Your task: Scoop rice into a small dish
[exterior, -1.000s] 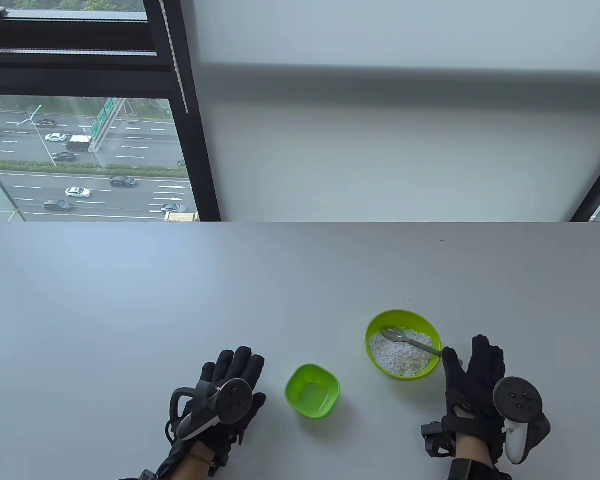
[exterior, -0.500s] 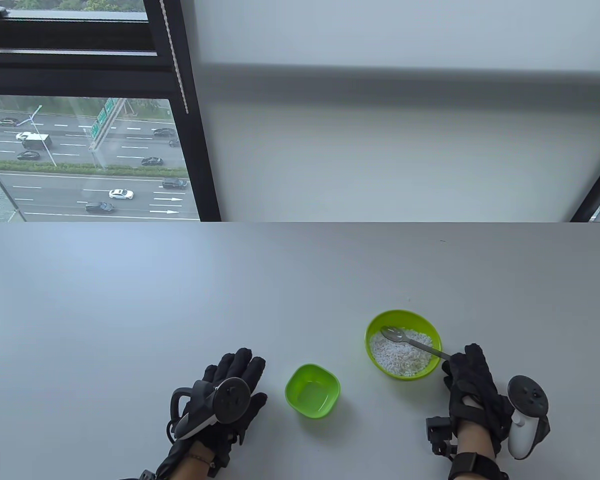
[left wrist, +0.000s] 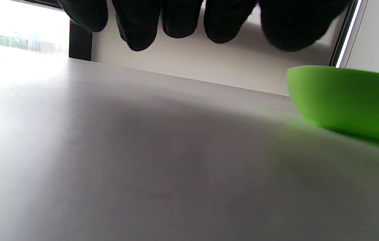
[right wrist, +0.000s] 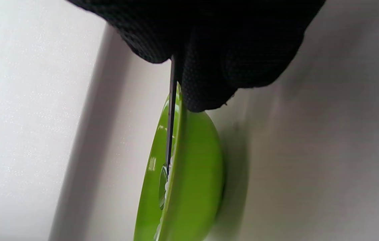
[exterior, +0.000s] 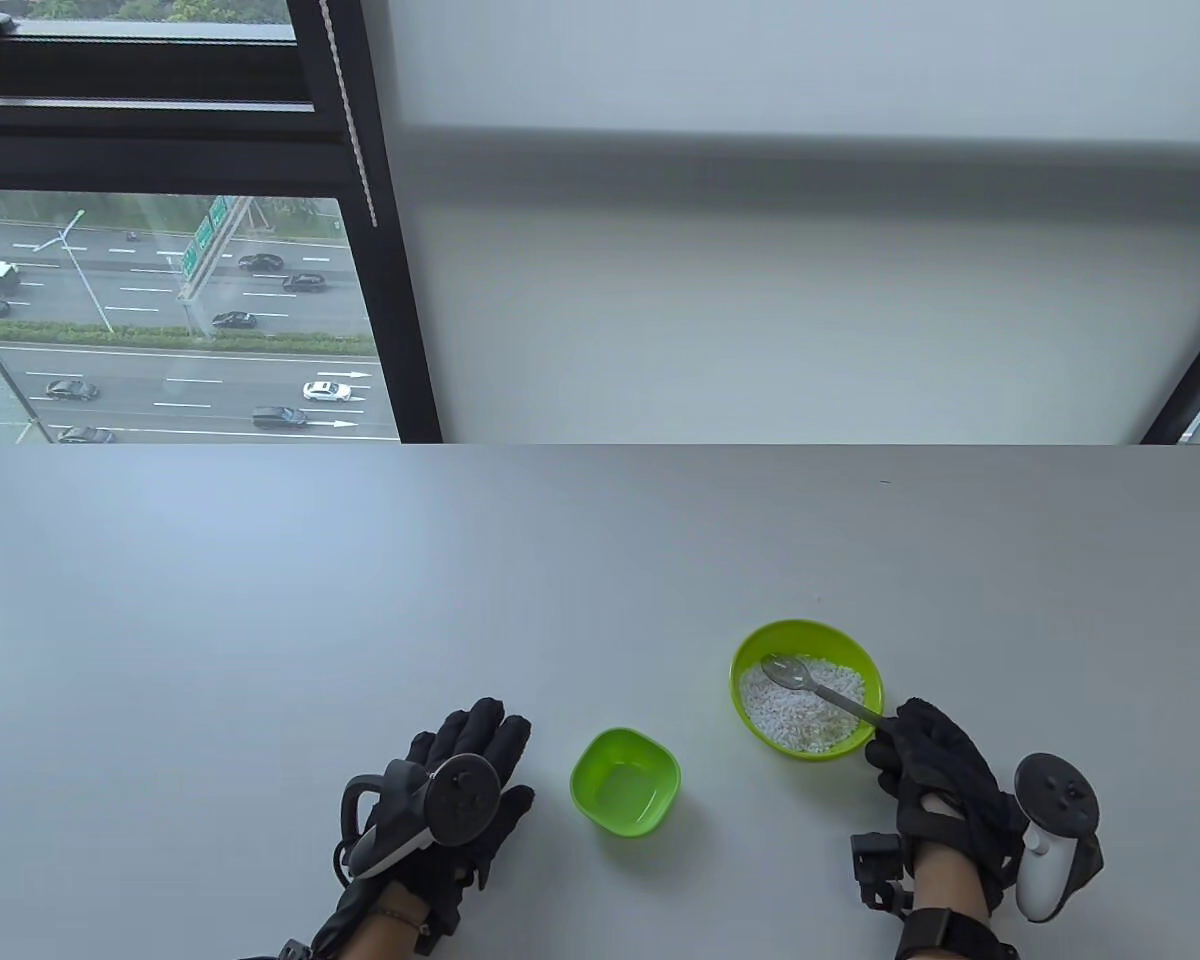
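A round green bowl (exterior: 840,640) holds white rice (exterior: 795,715), with a metal spoon (exterior: 815,685) lying across it, its scoop on the rice. My right hand (exterior: 935,765) grips the spoon's handle at the bowl's near right rim; the right wrist view shows the fingers (right wrist: 216,63) closed on the handle (right wrist: 171,110) above the bowl (right wrist: 192,187). A small empty green dish (exterior: 626,780) stands left of the bowl. My left hand (exterior: 465,765) rests flat on the table left of the dish, fingers spread and empty; the dish also shows in the left wrist view (left wrist: 346,100).
The grey table (exterior: 360,600) runs back to a white wall, with a window at the far left.
My right hand has moved in toward the bowl's rim and its fingers have curled closed on the spoon handle. The left hand, bowl and dish have not moved.
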The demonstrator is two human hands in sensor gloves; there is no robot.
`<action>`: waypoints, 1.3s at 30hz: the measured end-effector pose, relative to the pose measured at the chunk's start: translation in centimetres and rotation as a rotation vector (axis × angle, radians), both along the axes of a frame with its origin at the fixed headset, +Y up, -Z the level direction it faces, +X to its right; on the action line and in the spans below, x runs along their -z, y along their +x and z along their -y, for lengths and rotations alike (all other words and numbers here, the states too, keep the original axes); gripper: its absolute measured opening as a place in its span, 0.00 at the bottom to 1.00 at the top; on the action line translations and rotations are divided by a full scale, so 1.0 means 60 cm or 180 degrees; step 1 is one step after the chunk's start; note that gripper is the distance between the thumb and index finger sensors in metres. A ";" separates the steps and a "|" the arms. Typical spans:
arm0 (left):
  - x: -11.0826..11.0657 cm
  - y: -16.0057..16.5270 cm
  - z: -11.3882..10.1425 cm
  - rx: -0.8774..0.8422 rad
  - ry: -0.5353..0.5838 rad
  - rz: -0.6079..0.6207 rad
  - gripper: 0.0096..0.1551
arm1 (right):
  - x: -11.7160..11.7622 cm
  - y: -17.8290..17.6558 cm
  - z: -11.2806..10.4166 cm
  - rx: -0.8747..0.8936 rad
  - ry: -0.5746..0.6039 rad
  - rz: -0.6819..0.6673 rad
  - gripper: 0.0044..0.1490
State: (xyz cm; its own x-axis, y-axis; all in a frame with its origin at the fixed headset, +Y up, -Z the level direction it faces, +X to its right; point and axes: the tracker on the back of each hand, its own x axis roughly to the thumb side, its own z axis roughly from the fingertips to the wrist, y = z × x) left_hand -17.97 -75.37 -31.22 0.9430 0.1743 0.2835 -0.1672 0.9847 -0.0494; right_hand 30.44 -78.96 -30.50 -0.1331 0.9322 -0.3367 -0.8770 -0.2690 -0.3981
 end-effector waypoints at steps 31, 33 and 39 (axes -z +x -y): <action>-0.001 -0.001 -0.001 0.0042 -0.0025 -0.0027 0.41 | -0.032 -0.048 -0.086 -0.1623 0.0086 -0.0426 0.26; -0.001 -0.002 -0.001 0.0037 -0.0032 -0.0028 0.41 | -0.028 -0.046 -0.076 -0.1492 0.0012 -0.0475 0.26; 0.000 -0.002 0.000 0.0021 -0.0051 -0.0035 0.41 | -0.032 -0.022 -0.054 -0.0838 -0.0090 -0.0207 0.26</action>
